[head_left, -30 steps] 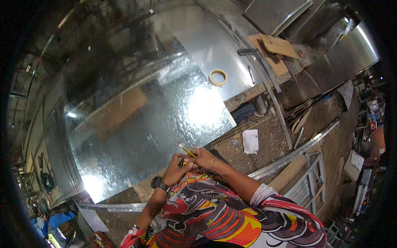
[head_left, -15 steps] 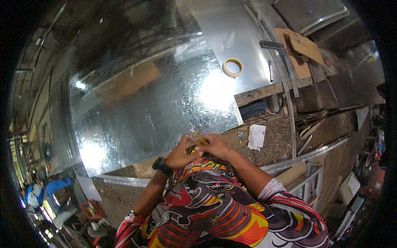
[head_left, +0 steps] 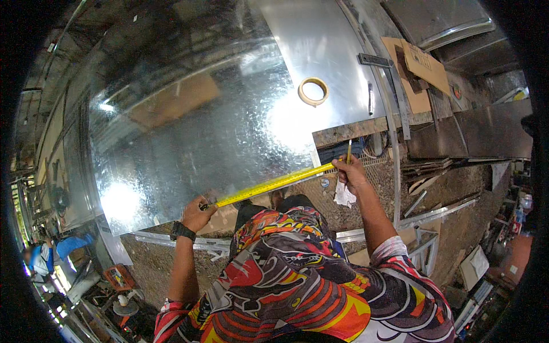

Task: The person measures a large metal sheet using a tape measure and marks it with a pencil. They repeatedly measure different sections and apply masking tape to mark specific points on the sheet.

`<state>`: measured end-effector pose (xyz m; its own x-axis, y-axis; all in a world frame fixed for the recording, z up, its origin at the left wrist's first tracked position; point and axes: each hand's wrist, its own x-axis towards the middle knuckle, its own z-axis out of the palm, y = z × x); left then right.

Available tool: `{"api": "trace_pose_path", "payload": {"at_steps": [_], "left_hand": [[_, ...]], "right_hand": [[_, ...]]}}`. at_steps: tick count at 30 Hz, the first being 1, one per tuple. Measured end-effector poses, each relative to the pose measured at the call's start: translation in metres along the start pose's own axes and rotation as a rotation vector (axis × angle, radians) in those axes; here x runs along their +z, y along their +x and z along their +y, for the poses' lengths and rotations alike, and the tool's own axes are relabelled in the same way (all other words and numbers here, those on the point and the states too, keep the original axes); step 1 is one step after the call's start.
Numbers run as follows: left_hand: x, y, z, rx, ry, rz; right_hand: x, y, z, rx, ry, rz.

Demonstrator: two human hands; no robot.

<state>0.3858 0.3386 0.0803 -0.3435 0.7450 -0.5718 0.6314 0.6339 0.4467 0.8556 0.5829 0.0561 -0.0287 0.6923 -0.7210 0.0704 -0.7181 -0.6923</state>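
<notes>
A yellow tape measure [head_left: 274, 184] is stretched between my hands, its blade running along the near edge of a large shiny metal sheet [head_left: 189, 154]. At the left end my left hand [head_left: 197, 215] is closed round the tape measure; a dark part shows by the fingers, but the rest of that end is hidden. My right hand [head_left: 351, 173] pinches the other end, just past the sheet's right corner. A slim yellowish pencil-like stick [head_left: 349, 151] also stands up from the right fingers. A crumpled white paper [head_left: 344, 196] shows just below that hand.
On a second metal sheet [head_left: 343, 63] lie a tape roll [head_left: 313, 91] and a marker [head_left: 370, 98]. A dark metal bar [head_left: 375, 60] and cardboard [head_left: 426, 66] are at the far right. A long metal rail [head_left: 396, 166] runs beside the bench. At left stands an orange-framed object [head_left: 119, 278].
My hands were together at the sheet's near edge; they have moved apart, left hand leftward, right hand rightward and up. The yellow blade is now drawn out between them.
</notes>
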Motion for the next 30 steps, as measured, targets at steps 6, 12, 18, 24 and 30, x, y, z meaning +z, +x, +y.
{"api": "trace_pose_path", "payload": {"at_steps": [6, 12, 18, 24, 30], "left_hand": [[0.024, 0.009, -0.004, 0.101, 0.088, 0.149], [0.048, 0.007, 0.01, 0.22, 0.126, 0.296], [0.051, 0.009, 0.024, 0.244, 0.082, 0.265], [0.05, 0.01, 0.024, 0.266, 0.062, 0.245], [0.052, 0.01, 0.037, 0.182, -0.003, 0.174]], "right_hand": [[0.01, 0.016, 0.046, -0.06, -0.053, -0.02], [0.011, 0.005, 0.052, -0.021, 0.201, -0.022], [0.016, -0.004, 0.067, 0.071, 0.377, -0.087], [0.032, -0.018, 0.059, 0.104, 0.462, 0.022], [0.042, -0.026, 0.065, 0.083, 0.525, 0.155]]}}
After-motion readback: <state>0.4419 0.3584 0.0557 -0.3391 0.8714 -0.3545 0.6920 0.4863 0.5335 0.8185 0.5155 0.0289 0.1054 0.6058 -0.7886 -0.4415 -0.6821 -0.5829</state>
